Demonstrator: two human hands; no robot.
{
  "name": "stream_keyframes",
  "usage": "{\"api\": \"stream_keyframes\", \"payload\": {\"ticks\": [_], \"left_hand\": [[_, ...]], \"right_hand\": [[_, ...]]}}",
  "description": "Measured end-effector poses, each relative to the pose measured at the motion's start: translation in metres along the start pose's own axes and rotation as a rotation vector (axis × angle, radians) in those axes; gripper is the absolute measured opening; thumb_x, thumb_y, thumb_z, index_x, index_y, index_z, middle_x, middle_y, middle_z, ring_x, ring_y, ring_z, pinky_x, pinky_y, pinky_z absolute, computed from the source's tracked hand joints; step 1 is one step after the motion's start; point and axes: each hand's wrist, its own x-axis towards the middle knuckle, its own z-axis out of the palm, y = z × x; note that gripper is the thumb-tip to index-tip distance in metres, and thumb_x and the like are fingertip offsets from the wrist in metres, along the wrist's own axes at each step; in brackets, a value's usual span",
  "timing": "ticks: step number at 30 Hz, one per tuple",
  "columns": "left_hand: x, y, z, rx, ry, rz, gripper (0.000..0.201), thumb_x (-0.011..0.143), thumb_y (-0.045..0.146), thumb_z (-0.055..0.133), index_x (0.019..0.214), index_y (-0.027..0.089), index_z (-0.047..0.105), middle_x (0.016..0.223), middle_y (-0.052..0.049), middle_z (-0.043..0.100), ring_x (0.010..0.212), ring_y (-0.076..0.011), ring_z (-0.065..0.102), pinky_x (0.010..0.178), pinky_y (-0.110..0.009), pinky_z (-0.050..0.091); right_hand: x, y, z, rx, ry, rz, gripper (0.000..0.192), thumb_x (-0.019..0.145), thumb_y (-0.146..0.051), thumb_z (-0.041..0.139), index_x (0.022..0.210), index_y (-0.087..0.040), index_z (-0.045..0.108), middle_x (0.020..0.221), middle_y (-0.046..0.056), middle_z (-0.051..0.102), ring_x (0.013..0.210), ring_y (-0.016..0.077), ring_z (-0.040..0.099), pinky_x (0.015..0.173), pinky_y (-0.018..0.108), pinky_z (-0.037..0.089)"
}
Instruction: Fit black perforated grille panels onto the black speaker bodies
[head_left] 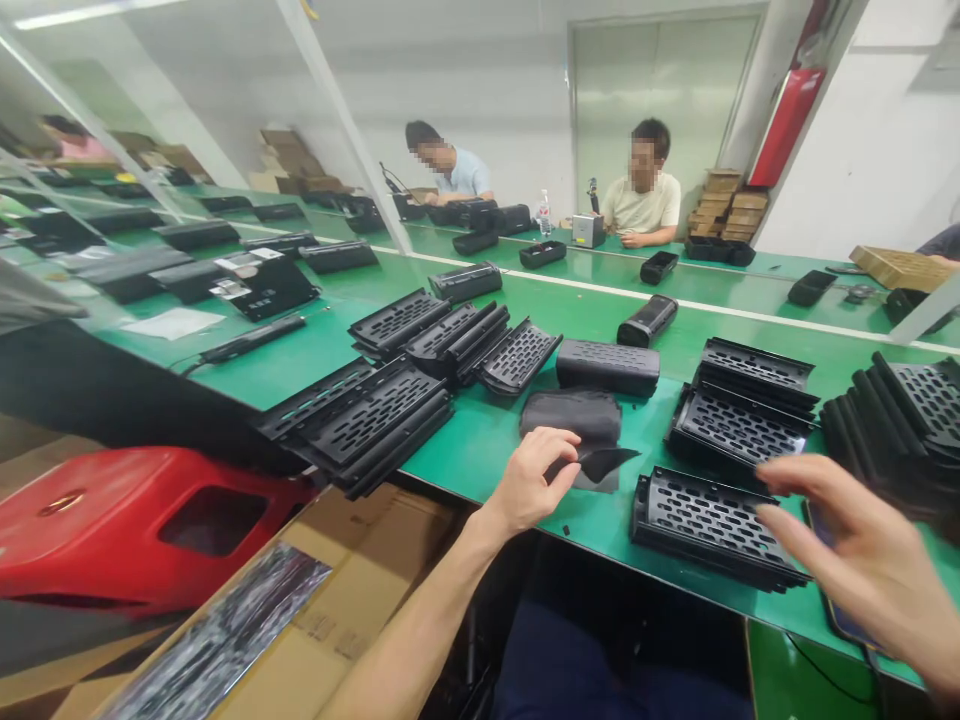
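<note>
On the green table, my left hand (pixel 534 478) has its thumb and fingers curled in at the edge of a thin black sheet (pixel 609 463), whose pointed flap sticks out to the right. Behind it lies a stack of dark sheets (pixel 574 412). To the right, my right hand (pixel 862 545) is held with thumb and fingers apart, nothing between them. It is nearest to a stack of black slotted panels (pixel 712 515) at the front edge. Another pile of slotted panels (pixel 742 415) sits just behind that one. A closed black slotted casing (pixel 607 366) rests beyond the sheets.
More slotted panels (pixel 375 420) lie at left, partly over the table edge. Further panels (pixel 911 410) stand at far right. A phone (pixel 840 600) lies below my right hand. A red stool (pixel 135 520) and a cardboard box (pixel 360 570) are at lower left. Two people sit opposite.
</note>
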Motion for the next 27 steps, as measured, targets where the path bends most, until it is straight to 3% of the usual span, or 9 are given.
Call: {"api": "stream_keyframes", "payload": {"ticks": [4, 7, 9, 14, 16, 18, 20, 23, 27], "left_hand": [[0.017, 0.042, -0.022, -0.300, -0.126, 0.071, 0.006, 0.094, 0.026, 0.057, 0.092, 0.022, 0.062, 0.102, -0.008, 0.074, 0.095, -0.0220, 0.068, 0.087, -0.036, 0.054], [0.029, 0.064, -0.028, -0.418, -0.103, 0.099, 0.003, 0.092, 0.024, 0.063, 0.093, 0.022, 0.063, 0.088, -0.003, 0.068, 0.082, -0.0179, 0.065, 0.078, -0.031, 0.053], [0.036, 0.073, -0.024, -0.542, -0.058, 0.073, 0.006, 0.089, 0.022, 0.068, 0.091, 0.021, 0.063, 0.088, -0.002, 0.066, 0.082, -0.0171, 0.064, 0.078, -0.029, 0.053], [0.058, 0.097, -0.005, -0.774, -0.250, 0.128, 0.005, 0.087, 0.019, 0.069, 0.087, 0.020, 0.065, 0.092, -0.004, 0.068, 0.089, -0.0187, 0.065, 0.081, -0.030, 0.053], [0.068, 0.110, -0.001, -0.784, -0.348, 0.173, 0.003, 0.088, 0.017, 0.067, 0.089, 0.020, 0.066, 0.090, -0.003, 0.068, 0.087, -0.0181, 0.065, 0.080, -0.030, 0.052], [0.077, 0.120, 0.002, -0.789, -0.379, 0.173, 0.005, 0.087, 0.016, 0.066, 0.090, 0.020, 0.067, 0.089, -0.001, 0.067, 0.084, -0.0164, 0.064, 0.079, -0.029, 0.051], [0.083, 0.123, 0.007, -0.794, -0.383, 0.119, 0.007, 0.086, 0.018, 0.069, 0.091, 0.020, 0.066, 0.090, 0.000, 0.066, 0.083, -0.0152, 0.062, 0.081, -0.029, 0.050], [0.087, 0.114, 0.025, -0.754, -0.425, -0.029, 0.014, 0.082, 0.021, 0.072, 0.092, 0.021, 0.064, 0.092, 0.000, 0.065, 0.082, -0.0149, 0.061, 0.081, -0.030, 0.051], [0.079, 0.093, 0.064, -0.464, -0.442, -0.053, 0.013, 0.081, 0.018, 0.068, 0.092, 0.021, 0.063, 0.094, -0.001, 0.068, 0.087, -0.0189, 0.063, 0.083, -0.033, 0.051]], "right_hand": [[0.059, -0.019, 0.047, 0.183, -0.248, -0.152, 0.075, 0.083, -0.034, 0.081, 0.150, -0.031, 0.048, 0.157, 0.010, 0.046, 0.138, 0.0340, 0.049, 0.107, 0.049, 0.049], [0.080, -0.023, 0.052, 0.283, -0.390, -0.060, 0.017, 0.087, -0.034, 0.073, 0.099, -0.022, 0.070, 0.137, 0.011, 0.062, 0.124, 0.0313, 0.060, 0.106, 0.048, 0.047], [0.079, -0.021, 0.045, 0.405, -0.421, 0.070, 0.021, 0.092, -0.036, 0.067, 0.080, -0.020, 0.061, 0.116, 0.010, 0.070, 0.109, 0.0274, 0.067, 0.100, 0.046, 0.051], [0.058, -0.012, 0.026, 0.627, -0.384, 0.066, 0.058, 0.088, -0.028, 0.075, 0.140, -0.032, 0.049, 0.150, 0.006, 0.051, 0.146, 0.0257, 0.044, 0.116, 0.046, 0.041], [0.056, -0.012, 0.018, 0.609, -0.456, 0.009, 0.055, 0.087, -0.029, 0.077, 0.137, -0.033, 0.055, 0.156, 0.004, 0.044, 0.151, 0.0271, 0.037, 0.119, 0.046, 0.037], [0.055, -0.014, 0.007, 0.558, -0.490, 0.038, 0.022, 0.087, -0.035, 0.077, 0.105, -0.025, 0.070, 0.145, 0.006, 0.054, 0.137, 0.0293, 0.051, 0.111, 0.043, 0.044], [0.052, -0.013, -0.005, 0.539, -0.436, 0.177, 0.027, 0.086, -0.044, 0.078, 0.081, -0.020, 0.065, 0.115, 0.007, 0.067, 0.104, 0.0247, 0.065, 0.088, 0.037, 0.053], [0.040, -0.001, -0.014, 0.513, -0.331, 0.449, 0.039, 0.080, -0.054, 0.079, 0.083, -0.021, 0.058, 0.071, -0.002, 0.058, 0.063, 0.0147, 0.053, 0.058, 0.027, 0.041], [0.016, 0.032, -0.002, 0.154, -0.292, 0.515, 0.032, 0.080, -0.052, 0.067, 0.088, -0.022, 0.058, 0.060, -0.004, 0.053, 0.054, 0.0146, 0.047, 0.053, 0.027, 0.033]]}}
